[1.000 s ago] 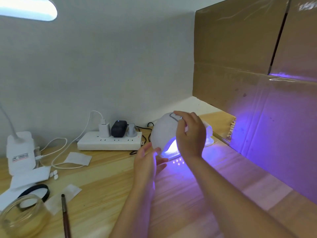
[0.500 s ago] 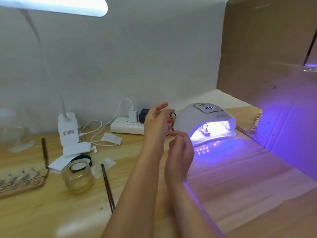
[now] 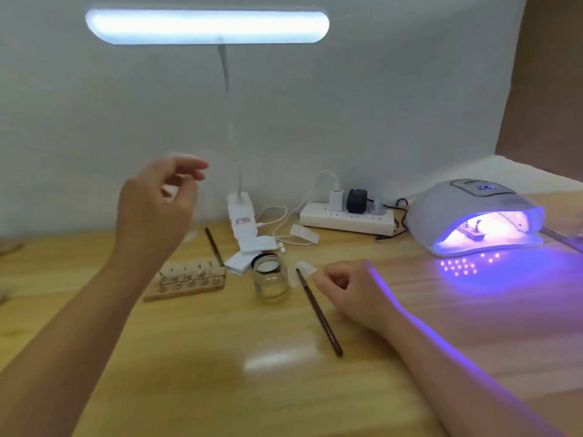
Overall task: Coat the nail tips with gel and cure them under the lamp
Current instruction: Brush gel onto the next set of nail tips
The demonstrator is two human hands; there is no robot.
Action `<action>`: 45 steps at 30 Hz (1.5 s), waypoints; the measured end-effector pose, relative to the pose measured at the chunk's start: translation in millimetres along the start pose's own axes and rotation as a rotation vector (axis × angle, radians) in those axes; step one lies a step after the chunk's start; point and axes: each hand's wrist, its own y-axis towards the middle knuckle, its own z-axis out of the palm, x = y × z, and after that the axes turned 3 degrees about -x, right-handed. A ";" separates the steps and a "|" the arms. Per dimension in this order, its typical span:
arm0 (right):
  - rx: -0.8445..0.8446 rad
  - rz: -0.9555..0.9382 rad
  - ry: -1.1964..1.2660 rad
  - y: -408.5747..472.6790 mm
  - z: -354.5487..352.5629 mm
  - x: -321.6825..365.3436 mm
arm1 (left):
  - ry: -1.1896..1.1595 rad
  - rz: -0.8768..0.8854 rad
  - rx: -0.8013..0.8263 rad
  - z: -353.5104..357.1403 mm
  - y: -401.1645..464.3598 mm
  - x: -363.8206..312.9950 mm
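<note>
Purple light is seen inside the nail lamp (image 3: 473, 220) on the wooden table (image 3: 189, 357), where a small holder (image 3: 472, 232) with nail tips sits. Nothing is held by the left hand (image 3: 154, 209), raised with fingers loosely curled. The right hand (image 3: 353, 294) is rested, loosely curled, beside the brush (image 3: 318, 310).

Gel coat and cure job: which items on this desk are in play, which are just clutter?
In play:
- curing lamp, lit, a holder inside
- wooden rack of nail tips
- glass jar
- brush beside the right hand
- second brush

Lying about:
- desk lamp
- power strip with plugs
- white cable
- paper scraps
</note>
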 end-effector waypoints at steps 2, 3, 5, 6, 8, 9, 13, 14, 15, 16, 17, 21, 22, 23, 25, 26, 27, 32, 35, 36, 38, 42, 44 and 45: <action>0.092 -0.012 -0.100 -1.1 1.4 5.1 | 0.069 -0.123 -0.079 -25.8 -17.9 39.0; 0.135 -0.023 -0.165 -1.4 2.1 8.4 | 0.100 -0.200 -0.097 -35.0 -27.9 56.2; 0.212 -0.050 -0.299 -1.9 3.1 14.7 | 0.191 -0.314 -0.055 -44.5 -48.9 84.1; 0.246 -0.064 -0.368 -1.9 3.7 17.6 | 0.233 -0.348 -0.005 -45.7 -58.8 94.7; 0.292 -0.080 -0.484 -0.4 4.5 21.0 | 0.259 -0.423 0.121 -43.6 -72.9 108.1; 0.308 -0.078 -0.524 1.0 4.7 22.4 | 0.255 -0.464 0.188 -42.2 -76.9 112.2; 0.351 -0.076 -0.604 5.4 4.9 26.0 | 0.252 -0.528 0.305 -39.4 -79.1 116.6; 0.363 -0.076 -0.604 6.1 5.0 26.2 | 0.266 -0.513 0.325 -39.0 -79.5 116.7; 0.376 -0.075 -0.600 6.3 5.1 26.4 | 0.281 -0.496 0.340 -38.9 -79.7 116.7; 0.389 -0.074 -0.596 6.6 5.2 26.4 | 0.281 -0.491 0.341 -39.2 -79.8 116.9; 0.398 -0.073 -0.593 7.0 5.5 26.3 | 0.262 -0.497 0.333 -39.7 -79.2 116.4; 0.423 -0.054 -0.556 9.2 4.4 24.4 | 0.156 -0.533 0.387 -44.7 -76.2 112.3; 0.418 -0.038 -0.496 9.4 3.4 23.9 | 0.141 -0.522 0.431 -46.4 -74.9 111.7; 0.392 -0.018 -0.398 9.2 2.4 23.2 | 0.135 -0.504 0.482 -48.7 -73.6 110.8; 0.256 0.041 -0.131 10.1 0.6 22.2 | 0.145 -0.480 0.591 -55.3 -69.6 108.2; 0.165 0.102 0.022 11.5 -0.5 22.4 | 0.149 -0.487 0.640 -59.5 -67.2 107.2; 0.085 0.193 0.198 13.1 -1.8 22.8 | 0.143 -0.504 0.682 -64.1 -64.3 106.9; -0.019 0.547 1.204 18.8 -8.7 31.5 | 0.110 -0.520 0.860 -74.0 -56.7 97.9; -0.039 0.539 1.345 18.2 -8.1 33.1 | 0.066 -0.452 0.922 -57.8 -61.1 82.9; -0.059 0.536 1.327 18.8 -7.4 33.3 | 0.047 -0.422 0.949 -50.3 -63.9 76.8; -0.097 0.544 1.244 20.3 -6.9 32.6 | 0.025 -0.353 0.982 -34.3 -70.8 66.6; -0.164 0.583 1.154 21.4 -6.2 29.2 | -0.052 -0.314 0.844 -8.1 -85.6 56.0; -0.177 0.569 1.099 21.0 -6.4 29.3 | -0.063 -0.315 0.787 -1.0 -89.4 55.6; -0.170 0.556 1.059 21.2 -6.0 30.0 | -0.059 -0.318 0.773 1.1 -89.9 56.5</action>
